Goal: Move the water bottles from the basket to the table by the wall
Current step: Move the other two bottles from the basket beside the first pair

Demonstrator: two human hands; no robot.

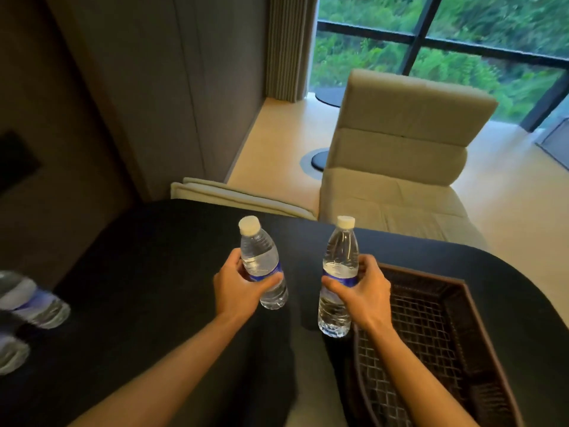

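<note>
Both hands loaded, one bottle each. Left hand (237, 288) wrapped round the label band of the left bottle (262, 263), white cap up, body tilted a bit left, base clear of the table (154, 272). Right hand (366, 288) clamped the same way on the right bottle (337, 275), near upright, base just above the tabletop beside the left rim of the basket (446, 318). Hands apart, bottles not touching each other. Basket is dark woven wicker, sits on the right end of the black table, visible part holds no bottles. Two more bottles (34, 303) at the far left edge of the table near the wall, blurred, cannot tell whether they are standing or lying. Beige chair (400, 143) behind the table, window beyond it.
</note>
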